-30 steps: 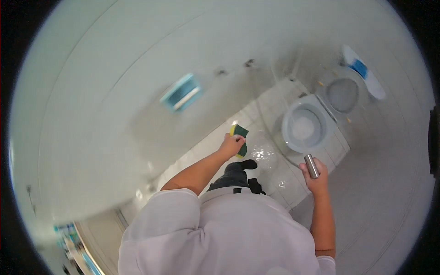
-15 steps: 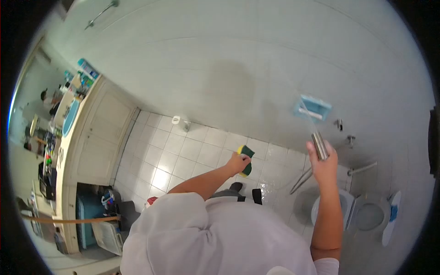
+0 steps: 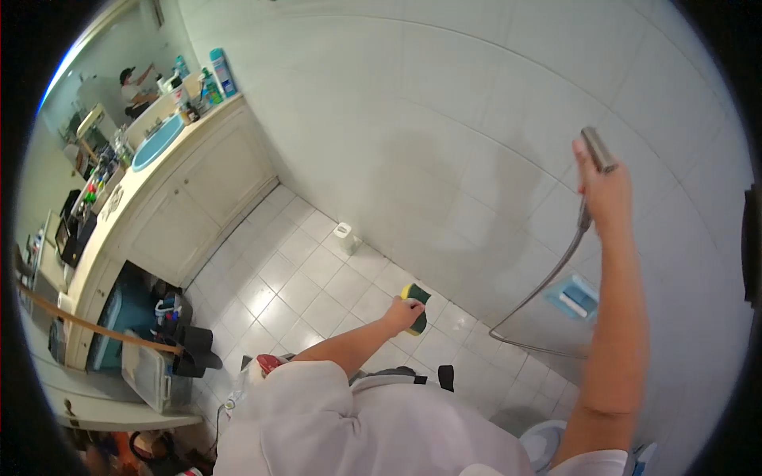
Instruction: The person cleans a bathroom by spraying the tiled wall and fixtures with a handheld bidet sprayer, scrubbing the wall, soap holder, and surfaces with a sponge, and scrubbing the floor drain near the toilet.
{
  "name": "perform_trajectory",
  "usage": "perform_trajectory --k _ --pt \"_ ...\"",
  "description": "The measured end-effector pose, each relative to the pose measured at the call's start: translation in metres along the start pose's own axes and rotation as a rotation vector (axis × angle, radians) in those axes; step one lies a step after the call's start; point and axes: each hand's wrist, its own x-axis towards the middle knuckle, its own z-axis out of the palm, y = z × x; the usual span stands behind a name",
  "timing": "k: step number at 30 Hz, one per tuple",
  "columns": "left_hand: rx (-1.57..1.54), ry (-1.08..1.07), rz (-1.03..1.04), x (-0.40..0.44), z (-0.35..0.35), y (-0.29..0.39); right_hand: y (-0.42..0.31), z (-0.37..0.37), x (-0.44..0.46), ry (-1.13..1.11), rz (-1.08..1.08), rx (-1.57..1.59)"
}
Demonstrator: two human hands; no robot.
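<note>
Since half a second ago, the right grip (image 3: 609, 194) had climbed from below the light-blue rectangular soap dish (image 3: 582, 297) in view to well above it, raised in front of the pale tiled wall (image 3: 476, 190). It was closed around a silver cylindrical metal sprayer (image 3: 598, 151), tilted up and to the left. From beneath that grip a grey flexible hose (image 3: 548, 274) looped down past the soap dish and ran back behind the right forearm.

The left grip (image 3: 399, 316) was pinching a yellow-and-green scrubbing sponge (image 3: 418, 293), held low above the white square-tiled floor (image 3: 317, 278). How firmly it pressed could not be told.

Near the foot of the wall, beyond the sponge, stood a white plastic container (image 3: 347, 238). To the left, a cream wooden cabinet (image 3: 202, 182) carried a surface with a light-blue oval basin (image 3: 163, 147) and a tall blue bottle (image 3: 223, 73) among smaller ones. A curved brown strip (image 3: 103, 328) crossed in front of the cabinet's lower part, near a translucent plastic bin (image 3: 147, 377). At the lower right, the white shirt (image 3: 397, 428) and right arm blocked much of a pale toilet (image 3: 544, 444).
</note>
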Motion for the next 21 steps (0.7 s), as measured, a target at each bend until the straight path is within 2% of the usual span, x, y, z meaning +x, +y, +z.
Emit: perform_trajectory --k 3,6,10,13,14,16,21 --pt "-0.07 0.054 -0.082 -0.003 -0.006 0.015 -0.041 -0.007 0.015 0.009 -0.094 -0.005" --pt "-0.118 0.107 -0.078 -0.008 -0.008 0.012 -0.059 -0.004 0.03 -0.01 -0.154 0.06" --pt "-0.228 0.172 -0.172 -0.024 -0.01 0.003 -0.073 0.009 0.023 -0.091 -0.15 -0.001" --pt "-0.211 0.24 -0.122 -0.018 -0.007 -0.021 -0.07 0.021 0.007 -0.137 -0.176 0.015" --pt "-0.235 0.252 -0.083 -0.01 -0.004 -0.032 -0.063 0.026 0.005 -0.214 -0.172 0.038" --pt "-0.238 0.335 -0.083 -0.021 -0.03 0.021 -0.051 0.032 -0.002 -0.296 -0.164 0.058" --pt "-0.163 0.488 0.135 0.022 -0.033 0.081 -0.04 0.029 0.002 -0.203 -0.134 0.114"
